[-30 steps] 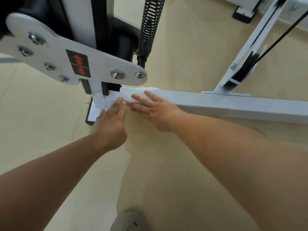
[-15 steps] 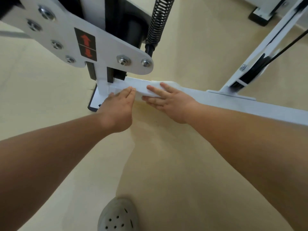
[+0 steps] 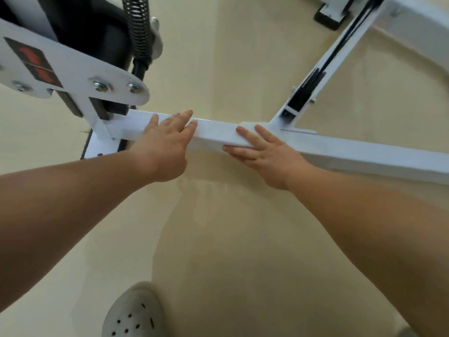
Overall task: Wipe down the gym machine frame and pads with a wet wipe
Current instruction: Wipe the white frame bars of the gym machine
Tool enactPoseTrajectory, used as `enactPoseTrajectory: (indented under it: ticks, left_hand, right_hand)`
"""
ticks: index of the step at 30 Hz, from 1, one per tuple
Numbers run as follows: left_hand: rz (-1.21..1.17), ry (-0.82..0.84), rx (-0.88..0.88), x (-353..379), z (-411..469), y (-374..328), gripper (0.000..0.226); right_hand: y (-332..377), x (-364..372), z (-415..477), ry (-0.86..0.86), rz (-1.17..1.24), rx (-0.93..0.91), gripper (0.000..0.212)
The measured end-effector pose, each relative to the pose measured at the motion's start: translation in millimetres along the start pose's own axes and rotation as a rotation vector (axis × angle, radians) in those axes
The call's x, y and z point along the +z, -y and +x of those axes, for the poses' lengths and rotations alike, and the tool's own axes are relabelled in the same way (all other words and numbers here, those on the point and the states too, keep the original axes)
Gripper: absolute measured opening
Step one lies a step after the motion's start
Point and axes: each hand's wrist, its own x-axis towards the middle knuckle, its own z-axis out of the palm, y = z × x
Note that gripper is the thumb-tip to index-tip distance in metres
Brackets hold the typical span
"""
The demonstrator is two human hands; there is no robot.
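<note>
- The right hand (image 3: 267,152) had slid along the low white beam (image 3: 213,132) of the gym machine frame. A moment before it was close to the bolted plate (image 3: 80,69) at the beam's left end. Now it was near the spot where the slanted bar (image 3: 323,66) joins the beam.
- The left hand (image 3: 167,144) had moved a little the same way. It lay flat on top of the beam, fingers straight, holding nothing. It looked like it was just steadying the person.
- The two hands, almost touching before, were now apart, with a bare bit of beam between them.
- That likely meant the left part of the beam was already wiped. The long part toward the right end, the other bars and the pads still looked left to do.
- The right hand's fingers were straight and pressed down flat on the beam, not curled.
- The wet wipe (image 3: 246,126) was white like the beam, so it was hard to see. It seemed to be under the right hand's fingers, with a small white bit showing at the fingertips on the beam's far edge.
</note>
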Motion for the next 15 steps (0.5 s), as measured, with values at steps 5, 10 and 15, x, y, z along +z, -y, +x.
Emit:
enactPoseTrajectory:
  ticks: [5,10,15]
  left_hand:
    - [0.162,-0.087,0.275,-12,20,-63,0.079]
    - [0.295,-0.215,0.616,-23,32,-127,0.067]
    - [0.333,-0.054,0.493,-39,52,-185,0.084]
  right_hand:
    - [-2,46,-72,-0.021,0.106,0.175,0.076]
    - [-6,61,-116,0.007,0.365,0.371,0.102]
    - [-15,68,-134,0.003,0.698,0.804,0.116]
